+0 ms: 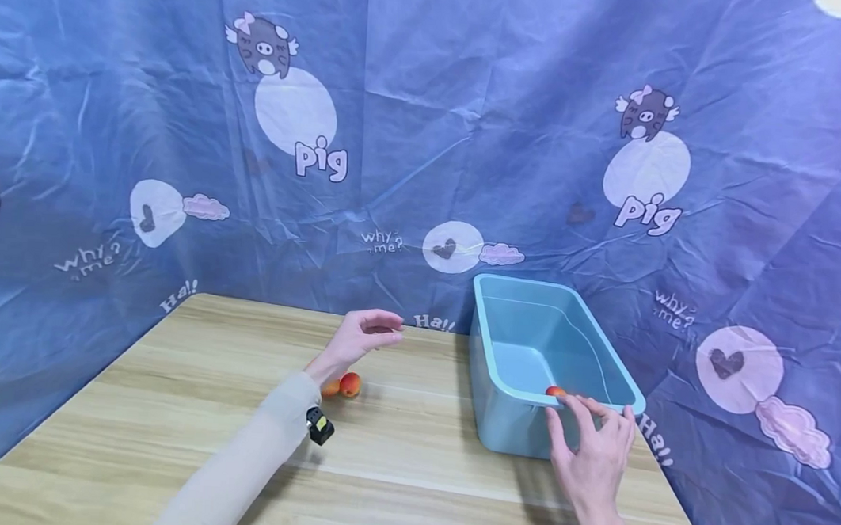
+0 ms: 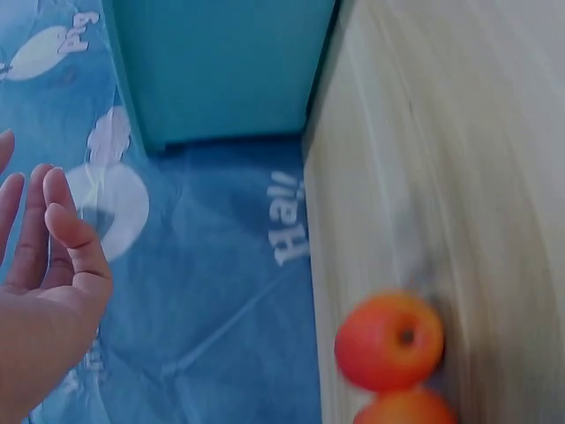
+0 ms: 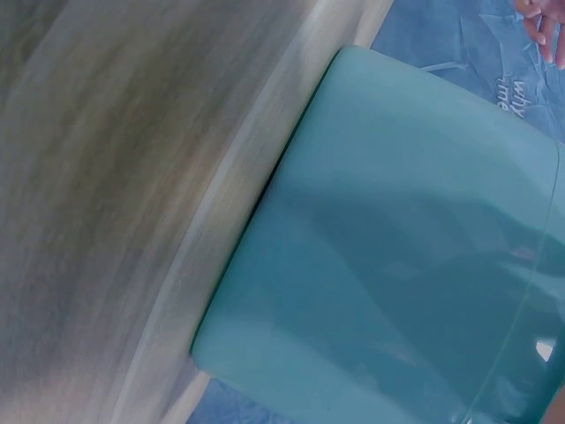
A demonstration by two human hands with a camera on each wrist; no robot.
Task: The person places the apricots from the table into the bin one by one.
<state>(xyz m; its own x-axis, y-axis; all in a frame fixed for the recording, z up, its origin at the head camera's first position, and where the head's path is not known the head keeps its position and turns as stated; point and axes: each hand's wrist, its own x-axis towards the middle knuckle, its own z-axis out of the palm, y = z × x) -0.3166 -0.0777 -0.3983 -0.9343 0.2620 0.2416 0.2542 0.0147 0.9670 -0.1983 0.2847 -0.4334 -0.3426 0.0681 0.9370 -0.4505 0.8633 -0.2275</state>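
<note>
My left hand [image 1: 361, 340] hovers above the table's far part, fingers loosely bent and nothing held. Below its wrist, two round red-orange fruits [image 1: 350, 384] lie side by side on the table; the left wrist view shows the nearer fruit [image 2: 389, 342] with a dark stem hollow. My right hand [image 1: 596, 458] is at the near rim of a light blue plastic bin [image 1: 483, 353], fingers spread and slightly bent over the edge, thumb apart. Just past the index fingertip, a red-orange fruit [image 1: 555, 391] shows in part behind the rim; its lower side is hidden.
The bin stands at the right of the wooden table [image 1: 409, 472], close to a blue printed cloth [image 1: 427, 136] that hangs behind and along both sides. A black device with a yellow mark [image 1: 321, 425] sits at the left wrist.
</note>
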